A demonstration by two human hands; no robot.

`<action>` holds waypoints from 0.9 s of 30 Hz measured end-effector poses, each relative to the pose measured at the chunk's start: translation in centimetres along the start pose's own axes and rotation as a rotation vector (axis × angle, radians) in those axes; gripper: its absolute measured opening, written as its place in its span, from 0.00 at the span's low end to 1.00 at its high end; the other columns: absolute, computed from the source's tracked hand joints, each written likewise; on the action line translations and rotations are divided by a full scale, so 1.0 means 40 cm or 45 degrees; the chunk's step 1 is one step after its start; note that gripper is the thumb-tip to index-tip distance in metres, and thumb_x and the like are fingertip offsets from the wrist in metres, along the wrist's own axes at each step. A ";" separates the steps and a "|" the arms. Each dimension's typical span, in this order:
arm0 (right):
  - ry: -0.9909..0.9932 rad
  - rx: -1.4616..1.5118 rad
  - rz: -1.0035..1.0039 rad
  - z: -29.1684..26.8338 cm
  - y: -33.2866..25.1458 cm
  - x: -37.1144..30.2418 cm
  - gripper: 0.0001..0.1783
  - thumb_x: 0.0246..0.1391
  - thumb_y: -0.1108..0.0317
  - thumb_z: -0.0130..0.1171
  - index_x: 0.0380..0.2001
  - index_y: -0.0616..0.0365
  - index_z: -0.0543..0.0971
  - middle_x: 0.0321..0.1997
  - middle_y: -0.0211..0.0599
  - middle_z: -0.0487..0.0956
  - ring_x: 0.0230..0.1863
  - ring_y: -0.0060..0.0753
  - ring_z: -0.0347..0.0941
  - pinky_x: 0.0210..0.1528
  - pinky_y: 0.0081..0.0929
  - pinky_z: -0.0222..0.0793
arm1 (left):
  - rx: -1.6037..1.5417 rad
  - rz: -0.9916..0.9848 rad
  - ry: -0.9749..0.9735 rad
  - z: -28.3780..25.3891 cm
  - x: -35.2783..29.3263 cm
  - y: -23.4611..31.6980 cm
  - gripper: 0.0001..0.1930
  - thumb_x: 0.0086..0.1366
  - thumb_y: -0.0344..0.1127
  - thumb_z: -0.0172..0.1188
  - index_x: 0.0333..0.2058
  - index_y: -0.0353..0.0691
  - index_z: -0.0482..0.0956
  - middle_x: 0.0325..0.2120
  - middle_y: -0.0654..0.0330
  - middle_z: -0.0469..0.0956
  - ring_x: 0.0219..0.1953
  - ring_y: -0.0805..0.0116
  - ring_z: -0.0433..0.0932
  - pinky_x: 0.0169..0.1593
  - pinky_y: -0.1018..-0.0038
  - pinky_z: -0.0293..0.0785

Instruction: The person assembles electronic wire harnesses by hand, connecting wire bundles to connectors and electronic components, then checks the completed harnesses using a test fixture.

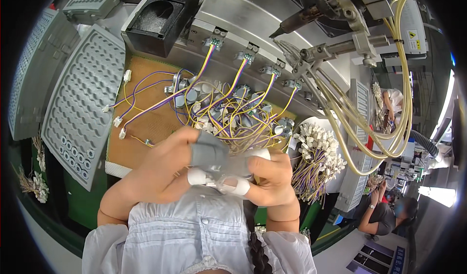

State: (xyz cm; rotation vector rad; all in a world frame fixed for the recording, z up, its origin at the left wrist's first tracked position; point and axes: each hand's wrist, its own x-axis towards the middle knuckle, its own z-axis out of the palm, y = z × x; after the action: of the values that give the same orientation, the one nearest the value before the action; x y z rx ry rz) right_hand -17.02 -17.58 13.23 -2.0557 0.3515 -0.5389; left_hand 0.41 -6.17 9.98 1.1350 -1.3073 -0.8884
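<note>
My left hand (163, 164) and my right hand (272, 179) meet in front of my chest, fingertips pinched together. Grey and white coverings wrap several of my fingers. Whatever sits between them is small and blurred, so I cannot make it out. Just beyond my hands lies a tangled heap of yellow and purple wires (233, 111) with small round metal motors (180, 99) among them. White connectors (117, 121) end some wires on the left side of the brown mat (146, 86). Along the metal fixture (224, 45), several small green boards (244, 57) sit in a row with wires trailing down.
A soldering iron (296, 23) points in from the upper right, with pale looped tubes (406, 79) nearby. A grey tray (82, 89) holding small round parts leans at left. A black box (163, 18) stands behind. Bundled white-connector wires (318, 152) lie at right, and a co-worker (384, 213) sits beyond.
</note>
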 end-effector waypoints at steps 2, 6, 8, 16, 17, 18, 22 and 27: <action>-0.019 0.074 0.069 -0.005 0.002 0.004 0.21 0.41 0.64 0.69 0.12 0.58 0.66 0.11 0.30 0.61 0.13 0.28 0.56 0.16 0.25 0.52 | -0.078 -0.130 0.070 0.003 -0.003 0.002 0.16 0.48 0.25 0.61 0.39 0.34 0.75 0.39 0.54 0.74 0.37 0.63 0.75 0.40 0.72 0.72; 0.012 0.147 0.154 -0.008 0.005 0.007 0.20 0.42 0.63 0.69 0.14 0.60 0.69 0.11 0.31 0.61 0.13 0.26 0.56 0.16 0.25 0.52 | -0.098 -0.219 0.135 0.003 0.002 -0.001 0.16 0.45 0.28 0.65 0.35 0.33 0.77 0.34 0.55 0.76 0.32 0.66 0.77 0.36 0.75 0.73; 0.003 0.142 0.164 -0.010 0.005 0.007 0.19 0.42 0.62 0.69 0.14 0.60 0.69 0.11 0.31 0.61 0.13 0.27 0.56 0.16 0.25 0.52 | -0.026 -0.194 0.128 0.000 0.008 -0.003 0.15 0.44 0.29 0.65 0.34 0.34 0.78 0.33 0.55 0.76 0.31 0.66 0.77 0.35 0.76 0.73; -0.104 0.122 0.299 -0.021 -0.005 0.012 0.17 0.44 0.63 0.68 0.16 0.61 0.72 0.12 0.33 0.65 0.13 0.24 0.58 0.16 0.23 0.54 | 0.260 0.048 0.095 -0.010 0.026 0.004 0.15 0.42 0.26 0.63 0.34 0.39 0.81 0.30 0.59 0.76 0.29 0.65 0.77 0.31 0.74 0.73; -0.149 0.132 0.302 -0.024 -0.005 0.012 0.16 0.44 0.64 0.67 0.17 0.61 0.73 0.12 0.33 0.66 0.14 0.23 0.58 0.16 0.23 0.54 | 0.269 0.074 0.096 -0.006 0.027 0.005 0.15 0.41 0.26 0.63 0.33 0.38 0.81 0.30 0.59 0.76 0.28 0.65 0.77 0.30 0.74 0.74; -0.174 0.154 0.298 -0.028 -0.003 0.013 0.15 0.45 0.64 0.67 0.17 0.62 0.74 0.12 0.33 0.67 0.14 0.23 0.59 0.16 0.23 0.55 | 0.277 0.100 0.098 -0.006 0.028 0.005 0.15 0.40 0.25 0.62 0.32 0.38 0.81 0.29 0.58 0.76 0.27 0.65 0.77 0.29 0.74 0.74; -0.178 0.479 0.351 -0.031 0.018 0.014 0.11 0.46 0.67 0.66 0.21 0.63 0.77 0.13 0.31 0.70 0.14 0.16 0.62 0.16 0.19 0.56 | 0.621 0.479 0.220 0.011 0.035 0.003 0.14 0.36 0.24 0.60 0.28 0.35 0.79 0.26 0.58 0.74 0.22 0.66 0.75 0.24 0.74 0.73; -0.251 0.699 0.520 -0.040 0.039 0.007 0.09 0.46 0.70 0.65 0.21 0.65 0.78 0.16 0.28 0.74 0.15 0.13 0.67 0.15 0.15 0.58 | 0.657 0.516 0.074 -0.004 0.044 0.013 0.13 0.38 0.25 0.62 0.28 0.35 0.80 0.25 0.58 0.77 0.22 0.66 0.77 0.23 0.77 0.71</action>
State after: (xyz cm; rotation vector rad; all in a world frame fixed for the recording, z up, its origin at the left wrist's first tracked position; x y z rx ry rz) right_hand -17.65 -19.65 12.69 -1.4386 0.4362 -0.1526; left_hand 0.68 -7.72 10.94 1.2064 -1.6943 -0.2188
